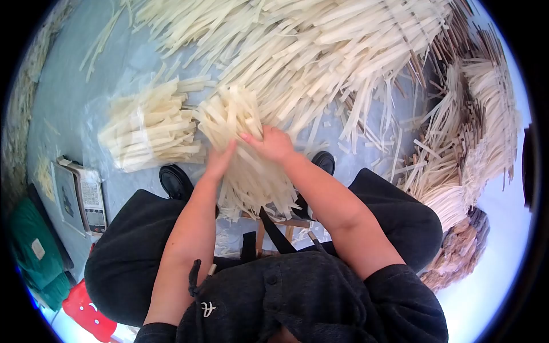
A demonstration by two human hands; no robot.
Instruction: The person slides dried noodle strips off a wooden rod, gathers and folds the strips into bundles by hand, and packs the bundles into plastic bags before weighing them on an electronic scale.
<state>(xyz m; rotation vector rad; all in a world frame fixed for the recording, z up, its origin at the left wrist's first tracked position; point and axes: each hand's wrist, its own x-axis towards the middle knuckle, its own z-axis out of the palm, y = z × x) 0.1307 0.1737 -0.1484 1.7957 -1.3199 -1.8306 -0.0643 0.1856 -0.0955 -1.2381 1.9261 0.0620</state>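
Dark shirt (286, 291), cropped; left hand (219, 162), right hand (274, 144) around pale strips (251, 177), fingers (276, 132) partly hidden.

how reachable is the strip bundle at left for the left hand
Likely yes: the strip bundle lies beside the left hand with nothing visible between them, though the hand must release its held strips first.

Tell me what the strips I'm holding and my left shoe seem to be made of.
Strips: matte, cream, perhaps dried plant matter or starch, as they look flat and stiff; can't tell which. Left shoe: black, likely leather or rubber, given its glossy highlights.
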